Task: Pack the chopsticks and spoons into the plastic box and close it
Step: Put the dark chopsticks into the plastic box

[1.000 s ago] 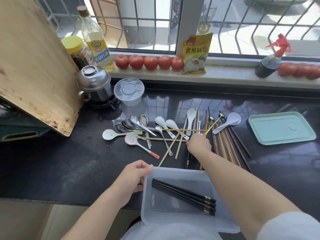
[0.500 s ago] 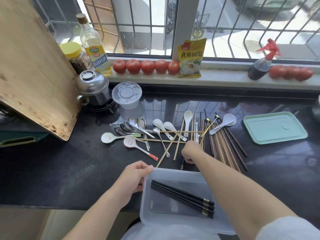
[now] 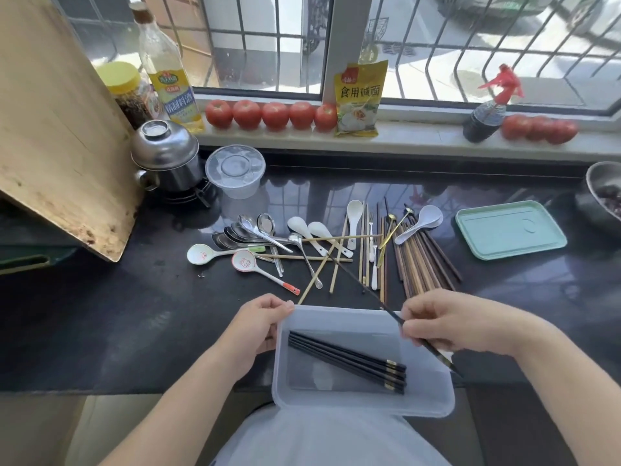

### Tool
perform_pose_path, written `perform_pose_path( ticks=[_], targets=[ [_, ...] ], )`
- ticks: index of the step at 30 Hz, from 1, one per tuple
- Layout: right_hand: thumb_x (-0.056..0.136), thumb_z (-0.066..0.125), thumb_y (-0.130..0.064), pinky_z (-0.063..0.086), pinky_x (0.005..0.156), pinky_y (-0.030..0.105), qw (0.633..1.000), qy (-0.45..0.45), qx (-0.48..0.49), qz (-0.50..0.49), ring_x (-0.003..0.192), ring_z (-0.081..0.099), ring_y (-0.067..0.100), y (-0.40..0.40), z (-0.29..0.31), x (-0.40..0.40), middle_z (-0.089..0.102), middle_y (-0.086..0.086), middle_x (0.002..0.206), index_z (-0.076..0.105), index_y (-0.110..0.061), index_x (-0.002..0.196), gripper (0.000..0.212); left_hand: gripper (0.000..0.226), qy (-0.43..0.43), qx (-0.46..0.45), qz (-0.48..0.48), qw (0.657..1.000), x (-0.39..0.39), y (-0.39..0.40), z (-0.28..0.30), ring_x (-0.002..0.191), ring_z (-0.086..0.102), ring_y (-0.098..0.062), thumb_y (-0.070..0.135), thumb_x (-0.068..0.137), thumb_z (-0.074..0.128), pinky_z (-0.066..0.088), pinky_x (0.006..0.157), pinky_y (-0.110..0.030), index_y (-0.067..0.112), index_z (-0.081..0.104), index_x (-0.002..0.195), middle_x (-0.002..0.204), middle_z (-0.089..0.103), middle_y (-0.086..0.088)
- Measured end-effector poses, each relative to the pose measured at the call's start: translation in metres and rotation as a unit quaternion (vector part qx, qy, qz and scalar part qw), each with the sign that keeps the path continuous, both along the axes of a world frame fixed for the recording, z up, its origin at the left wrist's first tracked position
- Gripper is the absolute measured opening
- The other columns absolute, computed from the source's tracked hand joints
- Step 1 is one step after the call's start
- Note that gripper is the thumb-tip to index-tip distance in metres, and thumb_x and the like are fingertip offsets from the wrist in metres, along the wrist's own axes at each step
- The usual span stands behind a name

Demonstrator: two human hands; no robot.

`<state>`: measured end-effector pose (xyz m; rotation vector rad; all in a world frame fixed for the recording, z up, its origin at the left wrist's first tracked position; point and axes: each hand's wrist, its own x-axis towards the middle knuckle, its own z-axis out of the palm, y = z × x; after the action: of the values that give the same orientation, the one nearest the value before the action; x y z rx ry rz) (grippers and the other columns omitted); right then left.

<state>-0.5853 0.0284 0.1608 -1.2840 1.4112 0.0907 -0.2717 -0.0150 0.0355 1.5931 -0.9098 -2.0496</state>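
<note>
A clear plastic box [image 3: 363, 403] sits at the counter's near edge with several black chopsticks [image 3: 346, 359] lying inside. My left hand [image 3: 260, 322] grips the box's left rim. My right hand [image 3: 447, 322] pinches one black chopstick [image 3: 364, 287] above the box's right side; its tip points up-left over the pile. Behind the box lie metal spoons [image 3: 248, 235], white ceramic spoons [image 3: 307, 230], pale bamboo chopsticks [image 3: 336, 260] and a bundle of brown wooden chopsticks [image 3: 423, 260]. The mint-green lid [image 3: 510, 228] lies at the right.
A steel pot [image 3: 166, 156] and a round clear container [image 3: 235, 171] stand at the back left beside a leaning wooden board [image 3: 57, 129]. Tomatoes [image 3: 272, 114], an oil bottle [image 3: 168, 72], a yellow packet [image 3: 359, 99] and a spray bottle [image 3: 487, 112] line the sill. A bowl [image 3: 605, 193] sits far right.
My right hand has drawn back from the utensil pile toward the box, now holding a black chopstick it picked up. My left hand stays on the box's rim.
</note>
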Motion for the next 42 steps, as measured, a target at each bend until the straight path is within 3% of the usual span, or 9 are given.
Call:
perform_pose_path(
  ticks=[5,10,13,18,22,27,32,39,42],
  targets=[
    [0.099,0.052,-0.032,0.042,0.06,0.038,0.927,0.264,-0.077,0.257,0.065,0.046,0.021,0.021,-0.064,0.045,0.049,-0.001,0.065,0.046,-0.018,0.067,0.036,0.027,0.01,0.009,-0.01,1.0,0.003,-0.001,-0.001,0.073,0.053,-0.024,0.029,0.096,0.073,0.051,0.069,-0.032,0.022,0.062,0.072,0.076,0.058,-0.008],
    [0.1,0.053,-0.023,0.04,0.064,0.034,0.899,0.322,-0.13,0.266,0.081,0.056,0.03,0.02,-0.115,0.084,0.063,0.01,0.093,0.059,-0.016,0.09,0.014,0.026,-0.003,-0.002,-0.015,1.0,0.002,-0.001,0.0,0.068,0.052,-0.021,0.029,0.096,0.072,0.051,0.066,-0.03,0.02,0.061,0.075,0.074,0.057,-0.006],
    [0.097,0.057,-0.016,0.039,0.065,0.035,0.887,0.34,-0.145,0.278,0.093,0.066,0.032,0.022,-0.126,0.094,0.061,0.008,0.094,0.065,-0.011,0.104,0.012,0.027,-0.005,-0.004,-0.02,1.0,0.003,-0.001,0.0,0.069,0.053,-0.021,0.029,0.096,0.072,0.051,0.068,-0.032,0.022,0.062,0.072,0.077,0.058,-0.008],
    [0.098,0.055,-0.023,0.045,0.065,0.038,0.915,0.303,-0.167,0.206,0.081,0.057,0.031,0.022,-0.1,0.084,0.058,0.007,0.09,0.054,-0.018,0.098,0.005,0.023,0.0,-0.004,-0.015,1.0,0.003,0.001,0.0,0.075,0.053,-0.026,0.029,0.096,0.073,0.05,0.071,-0.034,0.02,0.065,0.076,0.08,0.059,-0.01],
    [0.096,0.057,-0.035,0.054,0.069,0.035,0.963,0.198,-0.179,0.024,0.072,0.062,0.016,-0.018,-0.062,0.064,0.067,-0.006,0.079,0.066,-0.024,0.086,0.017,0.023,-0.011,-0.013,-0.007,1.0,0.002,0.004,0.001,0.08,0.053,-0.027,0.031,0.097,0.072,0.05,0.074,-0.036,0.02,0.067,0.077,0.084,0.061,-0.011],
    [0.094,0.055,-0.021,0.051,0.068,0.032,0.943,0.286,-0.151,-0.074,0.086,0.067,0.028,-0.106,-0.113,0.031,0.069,0.008,0.088,0.064,-0.012,0.088,0.014,0.022,-0.054,-0.039,-0.001,0.998,-0.004,0.005,0.005,0.075,0.057,-0.024,0.029,0.099,0.069,0.055,0.074,-0.039,0.014,0.067,0.082,0.08,0.064,-0.009],
    [0.093,0.052,-0.007,0.052,0.082,0.039,0.921,0.363,-0.108,-0.09,0.109,0.061,0.036,-0.124,-0.155,0.045,0.061,0.016,0.12,0.059,-0.004,0.119,0.027,0.022,-0.071,-0.036,0.008,0.997,-0.007,0.005,0.008,0.07,0.057,-0.021,0.029,0.099,0.069,0.054,0.07,-0.037,0.011,0.069,0.086,0.076,0.065,-0.007],
    [0.092,0.057,-0.008,0.051,0.082,0.037,0.913,0.355,-0.059,-0.193,0.111,0.061,0.032,-0.128,-0.168,0.059,0.062,0.012,0.12,0.063,-0.008,0.118,0.027,0.024,-0.068,-0.035,0.03,0.997,-0.009,0.007,0.008,0.07,0.058,-0.023,0.029,0.098,0.07,0.052,0.073,-0.04,0.015,0.069,0.079,0.075,0.066,-0.007],
    [0.09,0.059,-0.01,0.052,0.074,0.034,0.919,0.344,-0.049,-0.185,0.092,0.062,0.03,-0.125,-0.169,0.053,0.06,0.011,0.101,0.064,-0.006,0.111,0.022,0.023,-0.069,-0.038,0.033,0.996,-0.011,0.007,0.009,0.069,0.059,-0.022,0.028,0.099,0.07,0.054,0.071,-0.039,0.011,0.069,0.083,0.074,0.066,-0.006]
  ],
)
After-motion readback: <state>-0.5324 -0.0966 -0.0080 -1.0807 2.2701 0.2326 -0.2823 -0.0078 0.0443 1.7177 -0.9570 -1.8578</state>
